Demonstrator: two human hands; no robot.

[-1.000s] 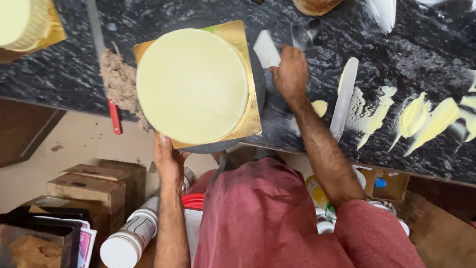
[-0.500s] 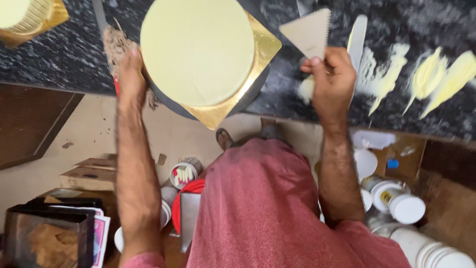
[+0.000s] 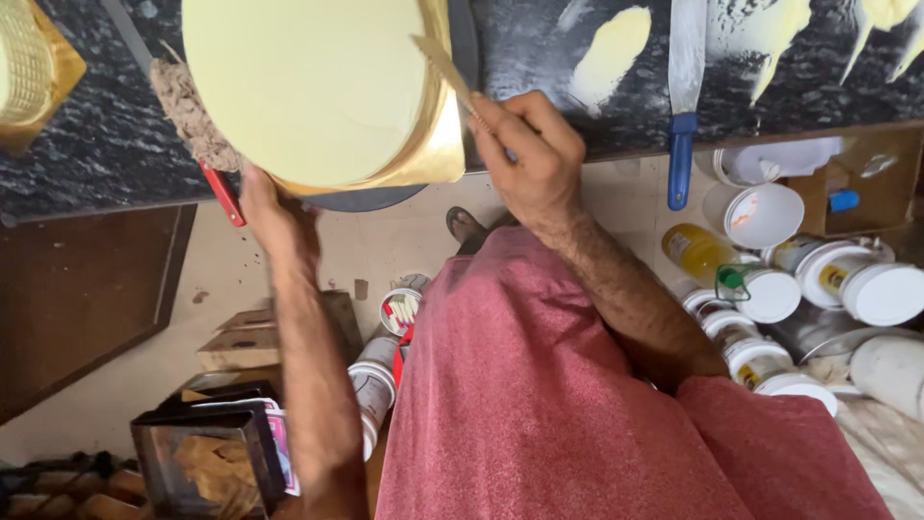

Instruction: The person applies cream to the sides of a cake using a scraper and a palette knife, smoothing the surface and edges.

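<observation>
Soft, even daylight with faint shadows and no harsh glare. The pale yellow cake looks slightly washed out. Focus is mildly soft throughout, with wide-angle stretching toward the edges.

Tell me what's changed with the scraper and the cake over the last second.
The right hand lifted the flat scraper off the counter and brought it edge-on against the side of the pale yellow cake. The left hand stayed at the near edge of the turntable. The blue-handled spatula still lies on the dark counter.
</observation>
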